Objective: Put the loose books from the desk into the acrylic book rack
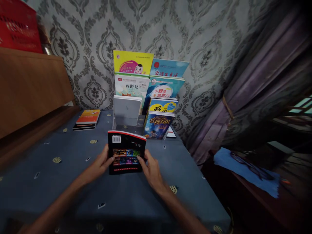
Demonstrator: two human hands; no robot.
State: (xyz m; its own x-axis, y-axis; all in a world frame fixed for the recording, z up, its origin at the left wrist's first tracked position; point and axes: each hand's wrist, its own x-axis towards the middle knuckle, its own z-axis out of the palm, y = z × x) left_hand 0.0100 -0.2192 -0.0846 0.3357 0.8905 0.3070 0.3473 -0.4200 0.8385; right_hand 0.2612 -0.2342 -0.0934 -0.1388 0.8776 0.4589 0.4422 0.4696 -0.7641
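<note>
I hold a black book with a red top stripe and a barcode, back cover toward me, just above the blue tablecloth. My left hand grips its left edge with the thumb on the cover. My right hand grips its right edge the same way. Behind the book stands a tiered clear display rack with several children's books. A white book and a dark blue illustrated book sit in its front rows.
A small stack of books with an orange cover lies at the far left of the table. A wooden cabinet with a red box stands at left. Purple curtains and a blue cloth are at right.
</note>
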